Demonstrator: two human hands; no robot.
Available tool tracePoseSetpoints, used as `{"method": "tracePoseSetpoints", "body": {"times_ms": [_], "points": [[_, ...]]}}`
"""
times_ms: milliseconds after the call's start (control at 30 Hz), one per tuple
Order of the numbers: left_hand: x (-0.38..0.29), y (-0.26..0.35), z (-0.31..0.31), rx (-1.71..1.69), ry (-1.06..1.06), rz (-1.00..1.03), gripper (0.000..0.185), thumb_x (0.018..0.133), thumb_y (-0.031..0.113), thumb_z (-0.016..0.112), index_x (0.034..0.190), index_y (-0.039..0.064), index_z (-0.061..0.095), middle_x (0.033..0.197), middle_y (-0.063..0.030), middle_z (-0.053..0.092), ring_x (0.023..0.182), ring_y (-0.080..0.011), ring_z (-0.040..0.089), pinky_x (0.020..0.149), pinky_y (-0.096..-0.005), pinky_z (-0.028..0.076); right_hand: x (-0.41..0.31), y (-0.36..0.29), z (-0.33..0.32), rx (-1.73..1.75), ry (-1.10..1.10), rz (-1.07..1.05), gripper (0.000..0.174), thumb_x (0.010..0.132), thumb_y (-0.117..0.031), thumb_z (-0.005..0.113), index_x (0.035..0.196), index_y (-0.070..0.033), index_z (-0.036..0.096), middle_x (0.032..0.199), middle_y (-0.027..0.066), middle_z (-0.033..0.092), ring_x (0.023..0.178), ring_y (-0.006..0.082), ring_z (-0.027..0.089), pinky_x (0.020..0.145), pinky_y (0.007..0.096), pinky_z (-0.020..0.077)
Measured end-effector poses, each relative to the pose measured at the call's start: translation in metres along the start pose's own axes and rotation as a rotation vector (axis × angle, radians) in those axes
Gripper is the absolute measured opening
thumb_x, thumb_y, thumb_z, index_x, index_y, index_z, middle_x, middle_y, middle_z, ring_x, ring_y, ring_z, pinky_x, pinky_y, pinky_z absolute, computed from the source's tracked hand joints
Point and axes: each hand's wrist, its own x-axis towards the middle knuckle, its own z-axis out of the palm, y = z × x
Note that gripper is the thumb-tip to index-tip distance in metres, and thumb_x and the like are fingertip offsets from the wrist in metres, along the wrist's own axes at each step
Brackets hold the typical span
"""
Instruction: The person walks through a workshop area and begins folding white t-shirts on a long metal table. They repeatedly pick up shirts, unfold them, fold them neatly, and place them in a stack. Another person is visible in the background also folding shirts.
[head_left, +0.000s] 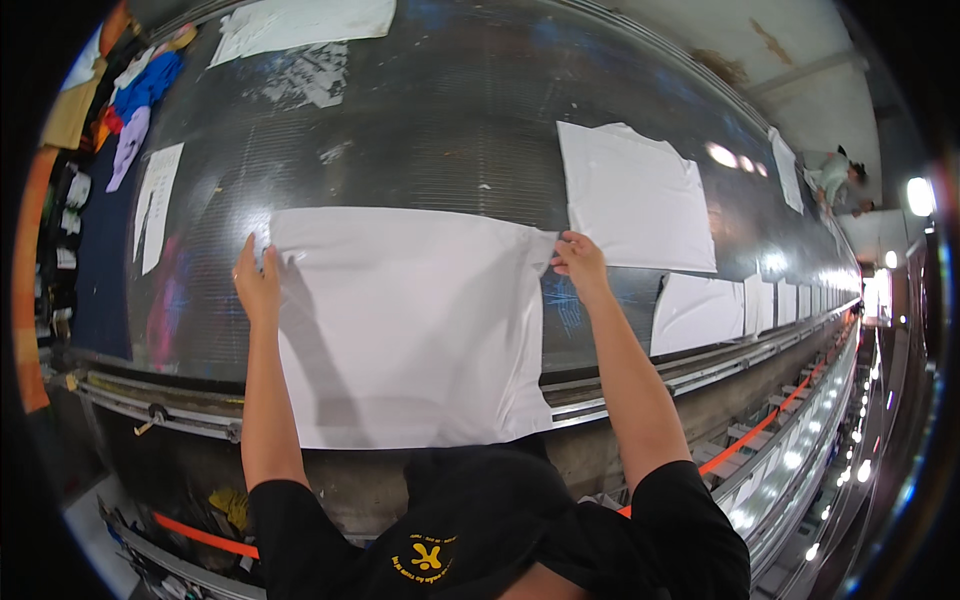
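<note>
A white fabric panel (405, 322) lies before me, its far part on the dark table and its near part hanging over the metal rail toward my body. Beside its far left corner is my left hand (257, 281), thumb and fingers apart, the thumb close to the fabric's edge. My right hand (583, 266) pinches the small projecting strip at the far right corner between thumb and fingers. Creases run down the panel's right side, and shadows of my arms fall across it.
Another white panel (637, 199) lies beyond my right hand. Several more white pieces (697, 311) line the near edge. A metal rail (165, 412) borders the dark table (420, 150). Coloured cloths (142, 97) and a printed sheet (157, 206) are at left. A person (840, 180) stands far right.
</note>
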Motion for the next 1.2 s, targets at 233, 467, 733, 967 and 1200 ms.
{"method": "tracePoseSetpoints", "body": {"times_ms": [233,467,733,967,1200], "points": [[-0.086,0.067,0.006,-0.345,-0.093,-0.121,0.033,0.101,0.025,0.066,0.123,0.001,0.069,0.113,-0.0110,0.071,0.095,-0.0189,0.063,0.086,-0.0323,0.050,-0.025,0.049,-0.069,-0.006,0.058,0.157,0.036,0.098,-0.020,0.066,0.127,0.001,0.062,0.103,0.0071,0.070,0.082,0.0146,0.068,0.071,0.0276,0.0584],[-0.169,0.200,0.044,-0.653,-0.383,-0.122,0.026,0.103,0.020,0.062,0.111,-0.002,0.071,0.091,-0.0059,0.071,0.076,-0.0118,0.061,0.072,-0.0259,0.050,-0.035,0.078,-0.208,0.118,0.176,0.092,0.030,0.099,-0.022,0.065,0.121,0.000,0.065,0.099,0.0064,0.069,0.078,0.0148,0.069,0.068,0.0280,0.0583],[-0.272,0.352,0.060,-0.598,-0.549,-0.176,0.026,0.103,0.020,0.061,0.110,-0.003,0.071,0.090,-0.0063,0.070,0.074,-0.0104,0.062,0.070,-0.0253,0.051,0.076,0.105,-0.399,0.211,0.263,-0.039,0.023,0.098,-0.020,0.065,0.112,-0.003,0.069,0.093,0.0055,0.070,0.075,0.0145,0.069,0.064,0.0290,0.0580],[-0.359,0.399,0.055,-0.549,-0.500,-0.367,0.027,0.104,0.021,0.061,0.108,-0.003,0.070,0.090,-0.0068,0.071,0.071,-0.0101,0.062,0.067,-0.0248,0.052,0.187,0.123,-0.524,0.044,0.512,-0.045,0.031,0.087,-0.010,0.070,0.117,0.001,0.070,0.093,0.0092,0.073,0.073,0.0155,0.069,0.061,0.0298,0.0571],[-0.369,0.423,0.059,-0.482,-0.391,-0.471,0.027,0.104,0.021,0.060,0.110,-0.003,0.069,0.089,-0.0079,0.071,0.071,-0.0101,0.063,0.064,-0.0245,0.052,0.248,0.117,-0.576,-0.383,0.590,-0.074,0.039,0.078,-0.015,0.077,0.116,-0.004,0.072,0.108,0.0180,0.075,0.100,0.0319,0.073,0.088,0.0403,0.0563]]}}
